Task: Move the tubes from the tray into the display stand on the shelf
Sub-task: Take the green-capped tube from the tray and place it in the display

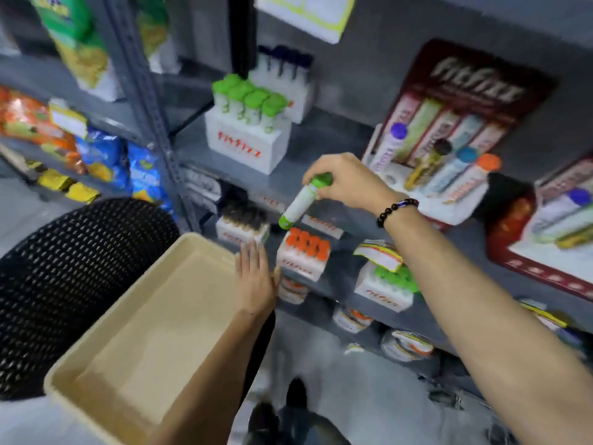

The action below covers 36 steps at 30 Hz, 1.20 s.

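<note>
Above the shelf's front edge, we pinch the green-capped tube [305,198] by its cap in our right hand [348,183], tilted base-down and likely bound for the display stand [455,101], while our left hand [256,281], fingers flat and released, steadies the empty-looking beige tray [106,332].

Even, shadowless indoor light; motion blur throughout, wide-angle bending toward the edges.
</note>
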Motion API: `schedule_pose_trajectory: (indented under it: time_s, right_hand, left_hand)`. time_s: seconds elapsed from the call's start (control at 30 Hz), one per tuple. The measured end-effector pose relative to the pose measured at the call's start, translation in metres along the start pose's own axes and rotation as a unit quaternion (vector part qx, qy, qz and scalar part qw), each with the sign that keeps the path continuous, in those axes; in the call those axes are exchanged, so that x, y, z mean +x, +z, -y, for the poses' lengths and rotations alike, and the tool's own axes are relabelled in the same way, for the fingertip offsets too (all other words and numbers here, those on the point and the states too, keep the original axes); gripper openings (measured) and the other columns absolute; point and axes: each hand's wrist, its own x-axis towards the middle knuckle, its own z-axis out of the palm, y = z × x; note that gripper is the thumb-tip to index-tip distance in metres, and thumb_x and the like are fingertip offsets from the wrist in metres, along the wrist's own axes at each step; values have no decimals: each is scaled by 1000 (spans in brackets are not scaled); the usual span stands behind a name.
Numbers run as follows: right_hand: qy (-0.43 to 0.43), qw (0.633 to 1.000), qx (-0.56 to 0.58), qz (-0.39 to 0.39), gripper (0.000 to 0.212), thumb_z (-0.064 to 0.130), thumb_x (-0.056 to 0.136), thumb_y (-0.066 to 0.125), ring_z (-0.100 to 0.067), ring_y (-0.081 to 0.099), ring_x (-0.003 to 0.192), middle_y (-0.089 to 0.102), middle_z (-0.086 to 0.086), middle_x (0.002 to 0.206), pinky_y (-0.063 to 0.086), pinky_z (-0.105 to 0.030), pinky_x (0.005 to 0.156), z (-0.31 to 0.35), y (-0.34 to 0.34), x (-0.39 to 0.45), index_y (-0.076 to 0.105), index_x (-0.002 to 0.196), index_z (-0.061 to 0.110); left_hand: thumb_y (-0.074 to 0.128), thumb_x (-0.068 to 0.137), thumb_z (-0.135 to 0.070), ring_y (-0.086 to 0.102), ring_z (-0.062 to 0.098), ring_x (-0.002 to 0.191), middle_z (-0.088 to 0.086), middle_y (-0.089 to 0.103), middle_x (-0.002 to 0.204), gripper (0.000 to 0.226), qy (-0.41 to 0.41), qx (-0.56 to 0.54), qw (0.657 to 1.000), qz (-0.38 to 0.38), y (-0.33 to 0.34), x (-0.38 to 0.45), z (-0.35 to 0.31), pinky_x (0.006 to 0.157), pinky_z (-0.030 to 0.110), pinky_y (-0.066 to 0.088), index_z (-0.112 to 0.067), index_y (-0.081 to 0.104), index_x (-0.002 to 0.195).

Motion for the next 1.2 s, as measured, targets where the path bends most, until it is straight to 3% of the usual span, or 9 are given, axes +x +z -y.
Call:
schedule_pose_trajectory:
  time_s: [0.07,0.2,0.33,0.5,0.67,0.77,0.93,1.07,1.2]
  right_hand:
    - [32,999,-12,-26,32,0,70,71,-27,61,94,69,-11,102,48,-35,85,-12,-35,-22,72,99,11]
    - [104,992,-26,-67,35,-1,71,70,-23,61,75,68,-7,96,53,-34,68,-41,-91,-55,72,101,16]
    - [124,987,-51,-83,38,-1,69,67,-22,63,90,71,-11,102,53,-32,82,-68,-126,-68,72,102,19]
    - [129,987,-82,-48,42,-3,71,66,-10,51,94,66,-5,114,38,-20,78,-90,-139,-60,70,108,16]
    - [135,987,-78,-40,44,-2,73,65,-14,54,93,65,-5,115,45,-27,79,-102,-138,-46,69,109,23]
    - [138,986,-77,-45,36,11,76,70,-11,54,86,64,-5,115,42,-21,74,-104,-138,-40,68,109,24]
    - [190,974,-71,-101,33,31,73,74,-19,57,90,68,-8,106,49,-32,77,-102,-135,-29,72,100,13]
    - [245,958,-88,-121,31,28,72,75,-22,59,79,69,-13,98,51,-28,70,-103,-133,-20,72,93,5]
    - [254,954,-99,-122,29,26,72,76,-22,59,81,69,-12,99,50,-29,69,-105,-130,-13,71,92,6]
  left_hand:
    - [69,83,-25,46,50,121,35,49,130,60,38,-8,999,-13,-6,23,-25,98,60,38,13,47,124]
    - [55,91,-35,34,48,130,33,38,139,62,93,-15,995,-32,-11,65,-76,107,56,29,10,39,131]
    - [42,96,-38,12,41,140,28,18,151,66,131,-3,991,1,-9,98,-114,115,48,10,5,21,141]
    - [27,98,-45,-1,36,142,23,3,155,69,145,37,987,66,11,122,-130,117,44,1,1,4,145]
    - [18,96,-51,-5,33,143,20,-1,156,71,145,76,980,112,28,127,-121,117,42,-3,-3,1,145]
    - [16,95,-53,-6,32,143,19,-2,156,72,144,79,980,114,32,128,-118,116,41,-4,-4,1,146]
    - [11,93,-56,-8,31,143,17,-4,156,73,136,85,979,127,31,130,-120,115,39,-6,-7,-2,146]
    - [12,94,-54,-9,31,143,16,-5,156,72,137,90,977,133,29,129,-121,115,40,-6,-7,-3,146]
    - [11,95,-54,-11,31,143,16,-8,156,71,136,94,976,142,27,129,-122,115,40,-6,-8,-5,146]
